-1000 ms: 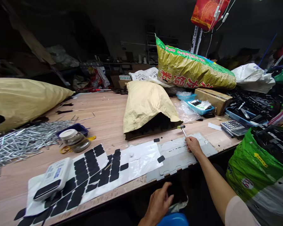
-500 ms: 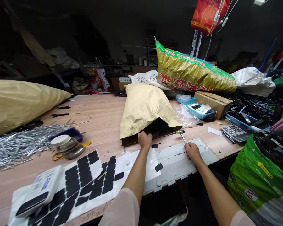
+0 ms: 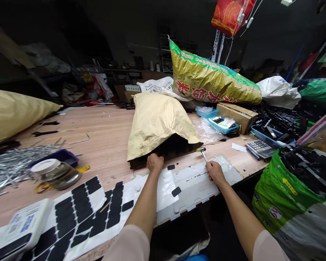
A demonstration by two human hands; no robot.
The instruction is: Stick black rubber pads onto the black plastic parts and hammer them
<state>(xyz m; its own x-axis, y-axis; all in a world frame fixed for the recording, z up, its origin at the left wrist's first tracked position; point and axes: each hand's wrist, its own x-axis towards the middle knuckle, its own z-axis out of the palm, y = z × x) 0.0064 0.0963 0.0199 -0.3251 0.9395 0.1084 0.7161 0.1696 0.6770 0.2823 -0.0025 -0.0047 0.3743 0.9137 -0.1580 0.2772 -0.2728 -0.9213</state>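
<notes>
My left hand reaches into the dark open mouth of a tan paper sack lying on the wooden table; its fingers are curled inside the opening and what they grip is hidden. My right hand is closed on a small metal tool with a yellow-green tip, resting on a grey plastic panel. Two loose black pads lie on the white sheet between my hands.
A white sheet of black adhesive pads and a white device lie at the near left. A lidded jar, metal rods, a calculator, blue trays, a green-gold sack and a green bag surround the work area.
My left hand rose from below the table edge to the tan sack's opening. The view shifted so everything sits further left. My right hand kept its hold on the tool.
</notes>
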